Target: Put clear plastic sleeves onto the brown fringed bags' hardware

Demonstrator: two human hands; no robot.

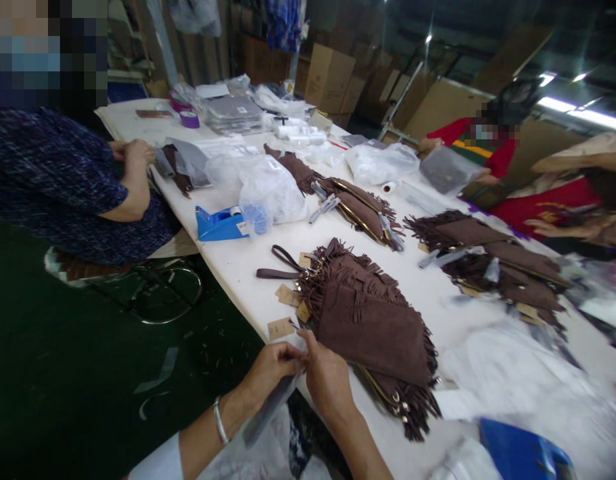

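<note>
Nearest me, left hand and right hand meet at the desk edge, the fingers of both pinched on a grey strip that hangs below, just beside a pile of brown fringed bags. Clear plastic bags hold something pale, I can't tell what. A blue tape dispenser sits beside them. Cardboard boxes stand behind, contents hidden.

Packing workshop: fringed bags, cardboard boxes, tape dispenser
</note>
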